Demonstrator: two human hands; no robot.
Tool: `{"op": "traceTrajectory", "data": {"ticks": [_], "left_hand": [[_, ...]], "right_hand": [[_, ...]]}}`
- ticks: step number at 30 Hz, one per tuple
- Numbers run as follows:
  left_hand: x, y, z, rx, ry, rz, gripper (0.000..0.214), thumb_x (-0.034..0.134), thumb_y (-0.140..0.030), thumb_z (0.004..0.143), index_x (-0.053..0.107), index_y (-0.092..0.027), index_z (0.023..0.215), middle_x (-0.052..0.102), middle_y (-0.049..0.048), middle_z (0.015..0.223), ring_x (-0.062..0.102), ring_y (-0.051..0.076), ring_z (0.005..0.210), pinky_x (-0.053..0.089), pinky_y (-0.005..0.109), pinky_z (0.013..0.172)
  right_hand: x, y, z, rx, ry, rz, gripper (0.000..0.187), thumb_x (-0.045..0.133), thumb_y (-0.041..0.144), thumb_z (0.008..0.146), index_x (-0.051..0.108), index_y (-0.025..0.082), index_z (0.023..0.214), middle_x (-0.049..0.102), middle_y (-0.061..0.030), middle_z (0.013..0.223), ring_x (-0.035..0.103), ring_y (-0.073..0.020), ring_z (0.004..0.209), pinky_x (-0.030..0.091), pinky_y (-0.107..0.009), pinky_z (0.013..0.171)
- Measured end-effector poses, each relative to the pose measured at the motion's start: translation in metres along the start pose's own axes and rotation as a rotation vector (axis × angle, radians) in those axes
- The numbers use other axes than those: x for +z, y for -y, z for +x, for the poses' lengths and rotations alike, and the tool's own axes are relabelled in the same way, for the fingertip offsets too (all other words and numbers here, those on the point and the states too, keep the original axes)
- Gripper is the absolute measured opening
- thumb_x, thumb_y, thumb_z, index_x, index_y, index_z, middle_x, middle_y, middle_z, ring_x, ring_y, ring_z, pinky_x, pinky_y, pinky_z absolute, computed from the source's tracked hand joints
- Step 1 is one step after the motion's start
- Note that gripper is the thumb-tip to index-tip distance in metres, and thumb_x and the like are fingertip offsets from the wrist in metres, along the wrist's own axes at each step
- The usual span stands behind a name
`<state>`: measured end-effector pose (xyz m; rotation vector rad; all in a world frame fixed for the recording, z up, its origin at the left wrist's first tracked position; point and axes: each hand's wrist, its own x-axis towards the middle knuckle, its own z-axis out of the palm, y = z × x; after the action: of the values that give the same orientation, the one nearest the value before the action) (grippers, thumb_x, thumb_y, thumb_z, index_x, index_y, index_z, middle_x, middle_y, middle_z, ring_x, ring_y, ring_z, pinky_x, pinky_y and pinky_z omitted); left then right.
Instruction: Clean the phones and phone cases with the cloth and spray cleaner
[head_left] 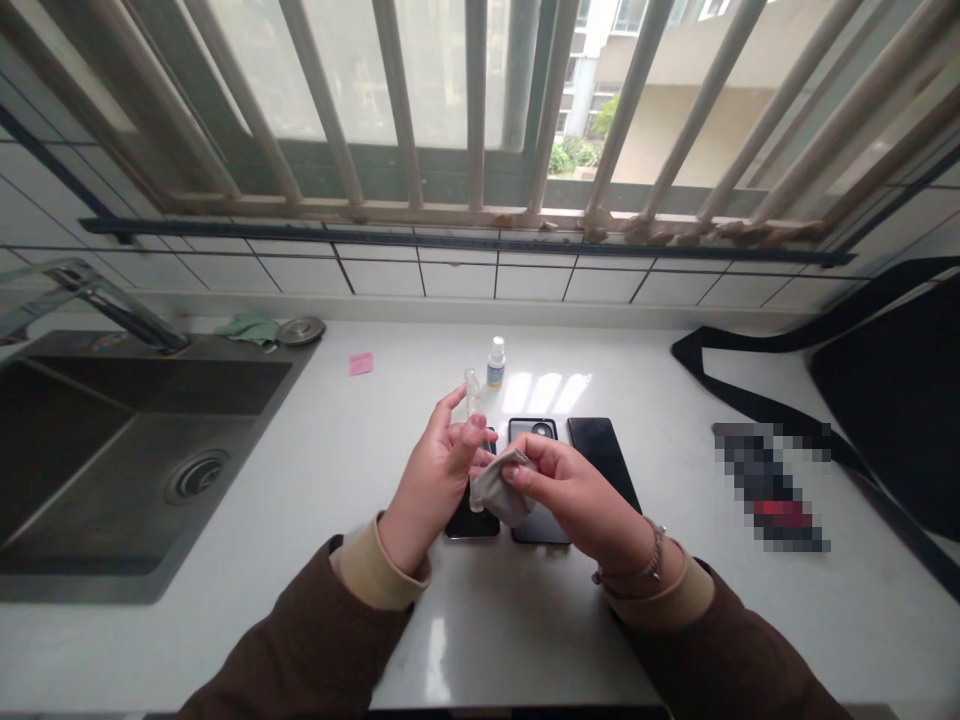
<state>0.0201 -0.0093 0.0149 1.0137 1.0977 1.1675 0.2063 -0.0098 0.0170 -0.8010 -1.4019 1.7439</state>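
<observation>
In my left hand point(442, 465) is a clear, thin piece point(472, 385) held on edge; it looks like a transparent phone case, seen nearly side-on. My right hand point(562, 490) pinches a grey cloth point(504, 495), which lies against the clear case's lower part. Beneath my hands are a dark phone point(472, 524) at left and a second phone-like item point(541, 528) with a round camera area, partly covered by my right hand. To its right lies a flat black phone-shaped item point(598, 450). Just beyond the case stands a small white-capped bottle point(496, 365) with a coloured label.
A sink point(150, 430) with a faucet point(127, 305) occupies the left. By its back corner are a green cloth point(250, 328) and a metal drain cover point(301, 331). A pink note point(361, 363) lies on the white counter point(315, 560). At right sits a black bag point(892, 370) with its strap point(739, 385).
</observation>
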Motion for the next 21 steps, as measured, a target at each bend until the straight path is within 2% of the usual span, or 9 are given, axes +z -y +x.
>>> {"op": "traceTrajectory", "data": {"ticks": [2, 3, 6, 8, 10, 12, 14, 18, 21], "left_hand": [[0.002, -0.001, 0.000, -0.010, 0.011, -0.018, 0.087, 0.072, -0.070, 0.094, 0.042, -0.024, 0.161, 0.075, 0.0082, 0.105, 0.072, 0.018, 0.074, 0.057, 0.029, 0.067], [0.002, -0.002, 0.000, -0.027, 0.015, -0.043, 0.085, 0.072, -0.068, 0.095, 0.042, -0.025, 0.161, 0.075, 0.0076, 0.105, 0.072, 0.018, 0.073, 0.057, 0.029, 0.067], [0.003, -0.007, -0.001, -0.170, 0.100, -0.208, 0.073, 0.062, -0.063, 0.103, 0.042, -0.027, 0.163, 0.074, 0.0078, 0.104, 0.074, 0.019, 0.077, 0.060, 0.032, 0.072], [0.001, -0.011, -0.003, -0.326, 0.286, -0.334, 0.068, 0.049, -0.063, 0.107, 0.043, -0.024, 0.163, 0.076, 0.0117, 0.104, 0.077, 0.022, 0.078, 0.061, 0.035, 0.073], [-0.002, -0.015, -0.004, -0.456, 0.516, -0.408, 0.070, 0.041, -0.065, 0.108, 0.046, -0.021, 0.162, 0.078, 0.0161, 0.105, 0.079, 0.025, 0.077, 0.061, 0.036, 0.070], [-0.005, -0.016, -0.006, -0.516, 0.678, -0.427, 0.072, 0.038, -0.067, 0.107, 0.048, -0.020, 0.161, 0.079, 0.0184, 0.106, 0.080, 0.026, 0.076, 0.061, 0.037, 0.068], [-0.007, -0.016, -0.006, -0.532, 0.741, -0.431, 0.071, 0.036, -0.066, 0.108, 0.050, -0.020, 0.160, 0.080, 0.0189, 0.107, 0.081, 0.027, 0.077, 0.062, 0.037, 0.068], [-0.009, -0.012, -0.004, -0.530, 0.737, -0.469, 0.066, 0.036, -0.064, 0.109, 0.054, -0.020, 0.155, 0.080, 0.0179, 0.103, 0.081, 0.027, 0.076, 0.063, 0.036, 0.065], [-0.010, -0.010, 0.000, -0.528, 0.728, -0.504, 0.066, 0.036, -0.062, 0.109, 0.055, -0.018, 0.154, 0.080, 0.0184, 0.102, 0.081, 0.027, 0.074, 0.063, 0.035, 0.063]], "right_hand": [[-0.001, -0.003, 0.004, 0.023, -0.049, 0.127, 0.027, 0.078, 0.045, 0.094, 0.067, 0.021, 0.093, 0.078, -0.0056, 0.092, 0.074, -0.0199, 0.082, 0.062, -0.034, 0.076], [-0.002, -0.005, 0.006, 0.015, -0.114, 0.160, 0.026, 0.077, 0.044, 0.093, 0.069, 0.020, 0.096, 0.079, -0.0068, 0.094, 0.075, -0.0211, 0.083, 0.063, -0.035, 0.077], [-0.013, -0.011, 0.012, -0.101, -0.464, 0.173, 0.024, 0.073, 0.042, 0.095, 0.071, 0.021, 0.106, 0.081, -0.0070, 0.100, 0.076, -0.0214, 0.085, 0.063, -0.034, 0.077], [-0.023, -0.014, 0.015, -0.211, -0.682, 0.133, 0.025, 0.071, 0.042, 0.099, 0.070, 0.021, 0.113, 0.082, -0.0069, 0.109, 0.078, -0.0216, 0.093, 0.063, -0.035, 0.083], [-0.032, -0.016, 0.016, -0.287, -0.775, 0.046, 0.030, 0.067, 0.044, 0.104, 0.070, 0.021, 0.121, 0.081, -0.0085, 0.116, 0.078, -0.0233, 0.104, 0.063, -0.040, 0.093], [-0.035, -0.015, 0.015, -0.309, -0.747, -0.060, 0.035, 0.062, 0.047, 0.107, 0.070, 0.021, 0.128, 0.081, -0.0107, 0.122, 0.077, -0.0255, 0.111, 0.062, -0.045, 0.099], [-0.033, -0.012, 0.012, -0.279, -0.625, -0.114, 0.037, 0.060, 0.048, 0.108, 0.071, 0.022, 0.131, 0.080, -0.0115, 0.126, 0.077, -0.0265, 0.115, 0.062, -0.047, 0.102], [-0.021, -0.005, 0.009, -0.197, -0.314, -0.005, 0.036, 0.060, 0.047, 0.109, 0.074, 0.023, 0.132, 0.080, -0.0116, 0.132, 0.077, -0.0276, 0.122, 0.061, -0.051, 0.109], [-0.016, -0.003, 0.008, -0.180, -0.272, 0.101, 0.034, 0.062, 0.047, 0.109, 0.077, 0.024, 0.130, 0.080, -0.0108, 0.132, 0.076, -0.0276, 0.124, 0.059, -0.051, 0.113]]}}
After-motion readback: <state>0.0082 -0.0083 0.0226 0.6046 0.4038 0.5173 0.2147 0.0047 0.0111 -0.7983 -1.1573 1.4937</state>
